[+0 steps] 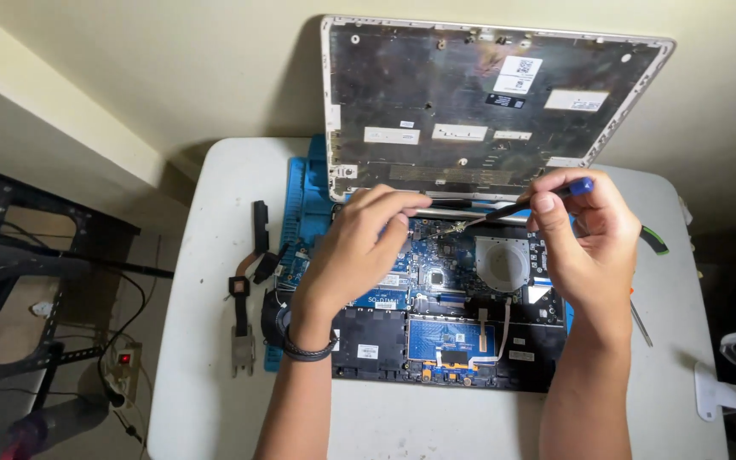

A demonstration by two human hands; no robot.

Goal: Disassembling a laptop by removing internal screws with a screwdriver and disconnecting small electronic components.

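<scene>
An opened laptop (470, 336) lies on a white table (215, 341), its blue circuit board and round fan recess exposed. The bare lid back (470, 94) stands upright behind it. My right hand (589, 238) is shut on a screwdriver (513, 206) with a blue handle, its tip pointing left at the board near the hinge. My left hand (359, 247) rests on the board's left part, fingers pinched close to the screwdriver tip. Whether it holds a small part is hidden. A dark band circles my left wrist.
A blue mat (298, 196) lies under the laptop. A copper heat pipe with a fin block (243, 315) and a black fan (276, 317) lie left of it. A green-handled tool (653, 240) and a thin metal tool (641, 324) lie at right. Cables and a black rack (27, 255) stand at left.
</scene>
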